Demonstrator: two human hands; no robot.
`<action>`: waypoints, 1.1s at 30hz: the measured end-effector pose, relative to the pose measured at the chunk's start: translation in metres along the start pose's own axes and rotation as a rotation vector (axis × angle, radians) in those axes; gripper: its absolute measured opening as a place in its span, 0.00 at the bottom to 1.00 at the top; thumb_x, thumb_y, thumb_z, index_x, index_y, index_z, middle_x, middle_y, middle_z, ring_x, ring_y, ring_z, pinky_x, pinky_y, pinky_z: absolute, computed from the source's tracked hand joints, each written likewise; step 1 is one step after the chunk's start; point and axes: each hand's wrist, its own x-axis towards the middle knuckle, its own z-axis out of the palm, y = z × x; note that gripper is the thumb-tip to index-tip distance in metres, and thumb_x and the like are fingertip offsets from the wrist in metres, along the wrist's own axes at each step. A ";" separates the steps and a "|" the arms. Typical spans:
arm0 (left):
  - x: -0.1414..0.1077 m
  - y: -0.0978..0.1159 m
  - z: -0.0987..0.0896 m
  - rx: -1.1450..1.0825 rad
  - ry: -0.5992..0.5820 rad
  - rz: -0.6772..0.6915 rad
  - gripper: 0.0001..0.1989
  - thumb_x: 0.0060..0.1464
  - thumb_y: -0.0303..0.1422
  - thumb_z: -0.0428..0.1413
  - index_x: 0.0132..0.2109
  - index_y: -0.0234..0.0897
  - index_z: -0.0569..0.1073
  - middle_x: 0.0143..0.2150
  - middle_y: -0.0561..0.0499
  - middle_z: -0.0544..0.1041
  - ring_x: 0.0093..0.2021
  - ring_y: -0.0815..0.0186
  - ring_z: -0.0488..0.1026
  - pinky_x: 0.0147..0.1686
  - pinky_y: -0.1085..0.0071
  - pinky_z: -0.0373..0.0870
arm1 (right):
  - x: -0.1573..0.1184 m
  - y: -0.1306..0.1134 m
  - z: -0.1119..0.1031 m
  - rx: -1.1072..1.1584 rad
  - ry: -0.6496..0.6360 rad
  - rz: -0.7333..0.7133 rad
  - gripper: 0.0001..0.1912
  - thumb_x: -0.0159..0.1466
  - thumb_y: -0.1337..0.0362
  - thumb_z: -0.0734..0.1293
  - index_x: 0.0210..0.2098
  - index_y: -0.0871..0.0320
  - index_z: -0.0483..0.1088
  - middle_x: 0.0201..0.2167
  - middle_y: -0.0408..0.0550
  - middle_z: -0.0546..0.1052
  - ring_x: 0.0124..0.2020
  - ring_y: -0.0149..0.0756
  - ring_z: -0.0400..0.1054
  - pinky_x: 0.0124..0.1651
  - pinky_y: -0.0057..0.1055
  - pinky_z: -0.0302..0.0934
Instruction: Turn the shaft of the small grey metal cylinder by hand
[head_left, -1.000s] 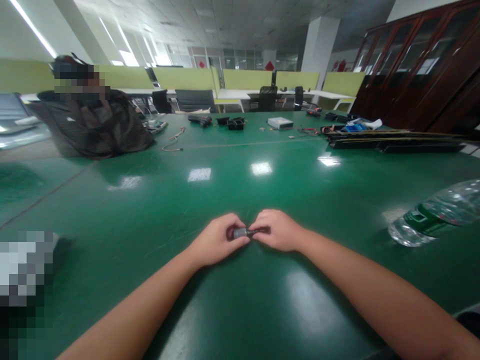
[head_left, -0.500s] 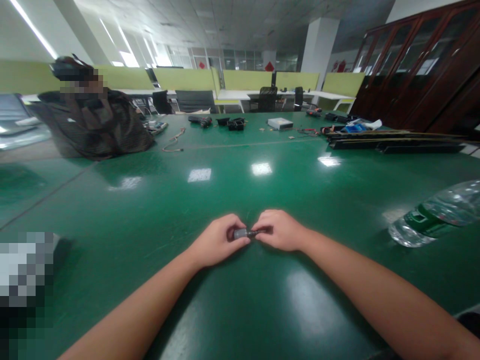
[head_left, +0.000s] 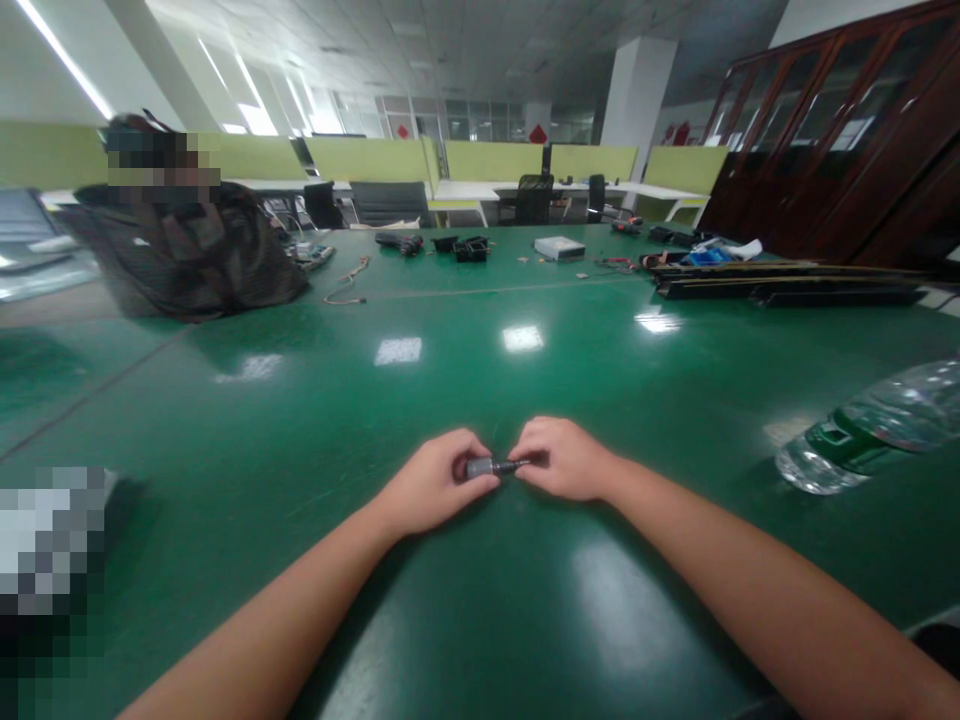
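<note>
Keeping the small grey cylinder [head_left: 478,467] level over the desk [head_left: 480,590] calls for steadiness, the left hand [head_left: 431,487] curling its grip round the body, the right hand [head_left: 561,459] pinching the slim dark end [head_left: 508,467].

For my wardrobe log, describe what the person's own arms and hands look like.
The left hand and right hand are ungloved; no rings can be made out. The left arm and right arm are bare where visible, without sleeves, watches or bracelets.

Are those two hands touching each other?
Apart. The head view shows a narrow gap between the left hand and right hand, with a small grey object bridging it.
</note>
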 end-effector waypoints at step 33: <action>0.000 0.001 -0.004 -0.033 -0.003 -0.028 0.13 0.55 0.42 0.59 0.39 0.37 0.72 0.32 0.52 0.72 0.30 0.66 0.68 0.30 0.72 0.61 | -0.006 0.016 -0.019 0.102 -0.032 0.130 0.07 0.56 0.71 0.70 0.34 0.58 0.79 0.31 0.46 0.78 0.34 0.33 0.70 0.38 0.29 0.63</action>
